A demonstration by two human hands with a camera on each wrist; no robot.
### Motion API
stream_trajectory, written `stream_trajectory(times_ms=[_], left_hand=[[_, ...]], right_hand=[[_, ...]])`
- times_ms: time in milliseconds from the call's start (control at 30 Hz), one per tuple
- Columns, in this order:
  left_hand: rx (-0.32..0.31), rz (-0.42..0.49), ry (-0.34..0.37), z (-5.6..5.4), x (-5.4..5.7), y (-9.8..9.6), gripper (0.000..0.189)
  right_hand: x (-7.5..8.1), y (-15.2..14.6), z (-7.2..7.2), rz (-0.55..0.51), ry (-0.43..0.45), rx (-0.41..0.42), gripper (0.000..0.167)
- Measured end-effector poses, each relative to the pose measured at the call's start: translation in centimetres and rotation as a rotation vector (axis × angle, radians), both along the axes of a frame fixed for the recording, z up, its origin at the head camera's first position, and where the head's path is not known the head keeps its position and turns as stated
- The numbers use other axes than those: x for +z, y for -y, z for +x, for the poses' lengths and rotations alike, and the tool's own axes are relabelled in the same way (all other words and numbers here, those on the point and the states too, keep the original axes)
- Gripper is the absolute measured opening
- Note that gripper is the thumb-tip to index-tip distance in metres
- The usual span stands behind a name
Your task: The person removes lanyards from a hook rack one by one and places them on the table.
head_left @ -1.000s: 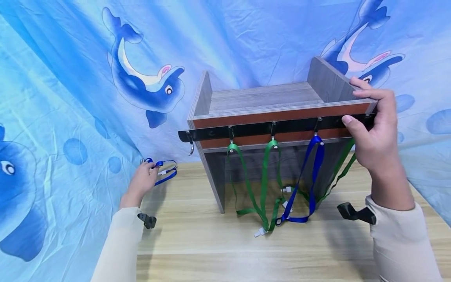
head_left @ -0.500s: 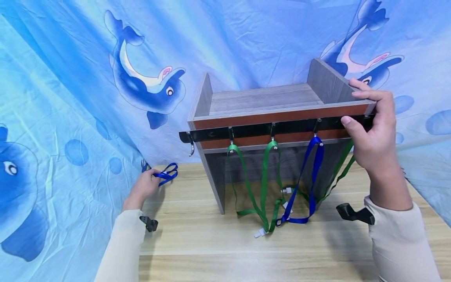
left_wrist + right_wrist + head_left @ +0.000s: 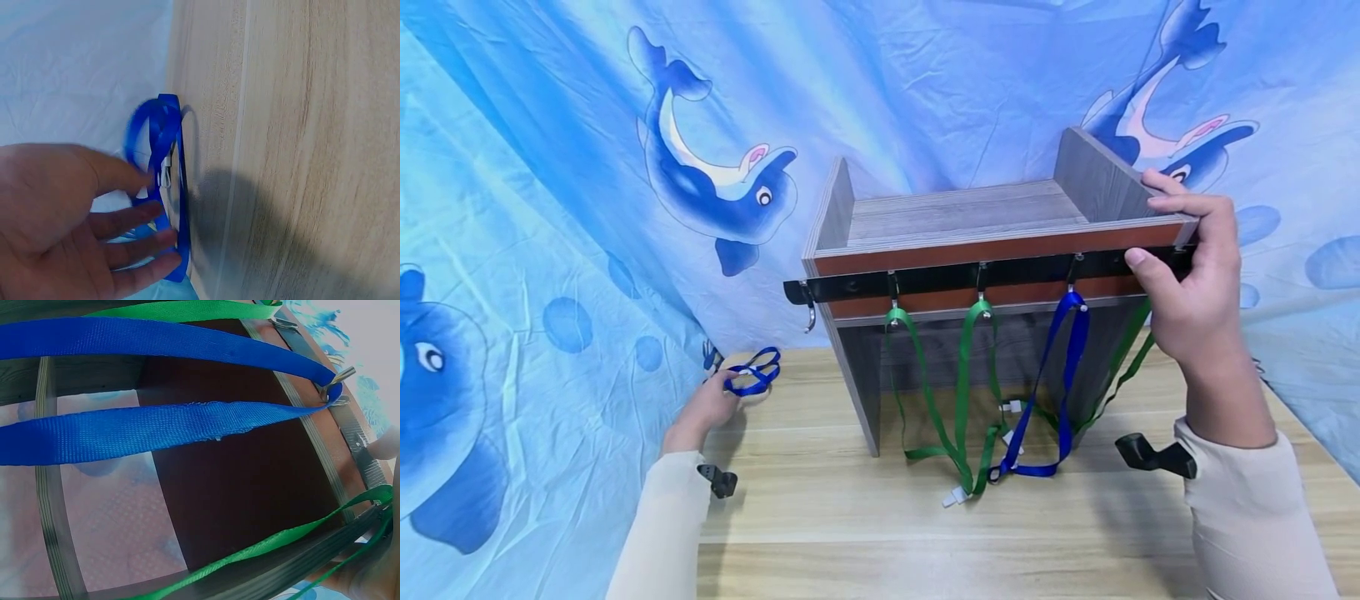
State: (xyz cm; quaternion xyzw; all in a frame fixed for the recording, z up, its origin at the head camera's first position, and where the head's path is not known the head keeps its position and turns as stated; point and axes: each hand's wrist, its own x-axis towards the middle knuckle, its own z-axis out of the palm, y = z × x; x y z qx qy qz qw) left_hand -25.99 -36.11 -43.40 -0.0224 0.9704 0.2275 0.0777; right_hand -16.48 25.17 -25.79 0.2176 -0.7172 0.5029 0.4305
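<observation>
prob. four of five hooks dressed on this wooden rack! along the black rail, the left green lanyard, mid green lanyard and hanging blue lanyard each had a hook; the end green lanyard ran up to the far right, its top partly behind the r. hand, so likely hung too. that left the bare hook, rail's left end, nothing on it!

and the loose blue lanyard? not yet hung: at the tabletop's back left edge, just beside the curtain, well apart from the rack, w/ the l. hand right at it. thumb and fingers were about its strap; couldn't tell if pinched or only touching. r. hand, no doubt: clamped on the rack's right end, thumb on the rail. approx. one strap to go, by the look; bluish bits behind the l. hand were too small to call.
</observation>
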Motion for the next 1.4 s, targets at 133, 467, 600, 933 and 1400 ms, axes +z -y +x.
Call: stream_trajectory(times_ms=[133,467,600,933,1400], left_hand=[[0.024,-0.013,0.002,0.2,0.0,0.0,0.058],[0.017,0.045,-0.09,1.0,1.3,-1.5,0.053],[0.009,0.089,-0.177,2.0,2.8,-2.8,0.049],[-0.003,0.242,-0.469,6.6,8.7,-7.6,0.044],[-0.108,0.356,-0.828,12.3,13.7,-13.5,0.022]], right_hand=[[-0.1,0.0,0.0,-0.008,0.001,0.003,0.052],[-0.2,-0.4,0.0,0.036,-0.011,-0.12,0.062],[-0.3,-0.5,0.1,0.051,0.002,-0.148,0.061],[-0.4,-0.4,0.0,0.069,0.003,-0.145,0.06],[-0.2,0.0,0.2,0.039,0.001,-0.118,0.06]])
